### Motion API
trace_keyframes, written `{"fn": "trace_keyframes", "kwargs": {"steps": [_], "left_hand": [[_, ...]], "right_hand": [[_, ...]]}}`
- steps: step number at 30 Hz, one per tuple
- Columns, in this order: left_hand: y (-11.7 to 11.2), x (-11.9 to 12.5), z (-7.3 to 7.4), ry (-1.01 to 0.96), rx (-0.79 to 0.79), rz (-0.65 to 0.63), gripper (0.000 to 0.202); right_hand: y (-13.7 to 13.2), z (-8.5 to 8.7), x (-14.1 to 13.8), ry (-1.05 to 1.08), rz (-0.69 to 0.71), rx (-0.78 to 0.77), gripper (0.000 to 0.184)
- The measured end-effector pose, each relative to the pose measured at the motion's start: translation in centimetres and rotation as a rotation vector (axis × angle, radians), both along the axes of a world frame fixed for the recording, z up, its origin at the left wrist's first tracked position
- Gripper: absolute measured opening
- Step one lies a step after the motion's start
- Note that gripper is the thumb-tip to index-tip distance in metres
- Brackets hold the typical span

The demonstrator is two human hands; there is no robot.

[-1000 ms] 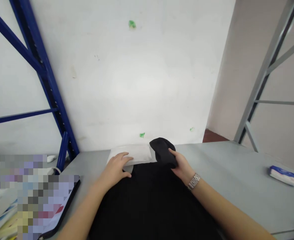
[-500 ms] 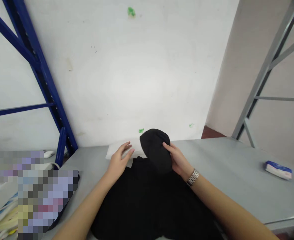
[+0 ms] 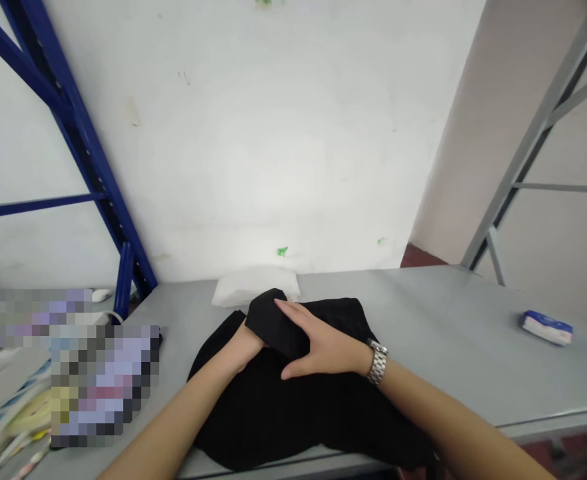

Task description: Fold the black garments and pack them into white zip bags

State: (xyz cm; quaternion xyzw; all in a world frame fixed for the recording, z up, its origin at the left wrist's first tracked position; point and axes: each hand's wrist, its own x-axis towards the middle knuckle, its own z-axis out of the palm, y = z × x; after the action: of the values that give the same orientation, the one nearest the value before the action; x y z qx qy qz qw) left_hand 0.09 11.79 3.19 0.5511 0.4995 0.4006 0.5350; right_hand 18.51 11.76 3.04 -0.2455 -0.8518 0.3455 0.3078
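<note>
The right hand (image 3: 318,339) lies over a small black cloth piece (image 3: 270,321), its fingers stretched out and the thumb spread wide from them, so it seems to be resting on or steadying the cloth more than pinching it. The left hand (image 3: 246,348) runs in beneath the same piece; its fingers are hidden, and whether they grip anything one cannot tell. The piece sits between the two hands, above a larger spread of black fabric (image 3: 268,417) on the grey desk (image 3: 453,353).

The likeliest trouble is a slip: with the thumb so far from the fingers, the soft piece could slide off or fold over if the left hand drew out too quickly. Black lying on black hides the edges, so a layer of the fabric underneath might be caught up by mistake. That fabric also reaches over the desk's near edge, and its own weight, or a brush from a forearm, could drag it down. The metal watch (image 3: 378,363) on the right wrist might snag the weave. Behind, a white packet (image 3: 246,287) lies close to the fabric and could be nudged toward the wall (image 3: 293,147) by a long forward push
</note>
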Motion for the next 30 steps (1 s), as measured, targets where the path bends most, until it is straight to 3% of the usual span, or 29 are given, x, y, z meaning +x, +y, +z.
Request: {"fn": "trace_keyframes", "kwargs": {"steps": [3, 5, 7, 9, 12, 14, 16, 19, 22, 24, 26, 28, 30], "left_hand": [[-0.2, -0.6, 1.0, -0.009, 0.088, 0.029, 0.061], [-0.3, -1.5, 2.1, -0.020, 0.113, 0.016, 0.069], [-0.3, -2.7, 3.1, -0.036, 0.092, -0.009, 0.062], [0.1, -4.0, 3.7, 0.031, 0.064, -0.033, 0.056], [0.9, -5.4, 3.4, 0.434, 0.089, 0.008, 0.077], [1.3, -5.6, 2.7, 0.666, 0.146, 0.070, 0.092], [1.3, -5.1, 2.2, 0.713, 0.208, 0.075, 0.088], [0.6, -4.1, 1.9, 0.714, 0.278, -0.079, 0.069], [-0.1, -3.4, 1.8, 0.710, 0.279, -0.192, 0.069], [-0.1, -3.3, 1.7, 0.715, 0.274, -0.205, 0.066], [0.1, -3.6, 1.9, 0.711, 0.279, -0.219, 0.053], [0.3, -4.5, 2.7, 0.695, 0.287, -0.257, 0.032], [0.3, -6.1, 4.2, 0.668, 0.293, -0.305, 0.014]], "right_hand": [[0.1, 0.6, -0.1, 0.159, -0.149, 0.038, 0.058], [0.9, 1.3, 0.7, 0.366, -0.261, -0.121, 0.047], [2.2, 2.1, 2.5, 0.519, -0.303, -0.357, 0.053], [3.6, 2.5, 4.8, 0.458, -0.287, -0.537, 0.057], [5.2, 2.4, 7.4, 0.264, -0.321, -0.630, 0.051], [5.5, 2.2, 8.0, 0.233, -0.352, -0.603, 0.047], [5.3, 1.9, 7.4, 0.190, -0.311, -0.549, 0.050], [4.5, 1.0, 5.3, 0.005, -0.155, -0.375, 0.062], [4.3, -1.0, 3.1, -0.151, -0.204, -0.144, 0.071], [4.6, -2.2, 2.1, -0.165, -0.302, -0.072, 0.055], [5.1, -2.8, 1.9, -0.142, -0.350, -0.057, 0.023], [5.5, -2.3, 2.3, -0.087, -0.386, -0.035, 0.003], [5.6, -1.0, 3.4, 0.009, -0.446, -0.005, 0.005]]}}
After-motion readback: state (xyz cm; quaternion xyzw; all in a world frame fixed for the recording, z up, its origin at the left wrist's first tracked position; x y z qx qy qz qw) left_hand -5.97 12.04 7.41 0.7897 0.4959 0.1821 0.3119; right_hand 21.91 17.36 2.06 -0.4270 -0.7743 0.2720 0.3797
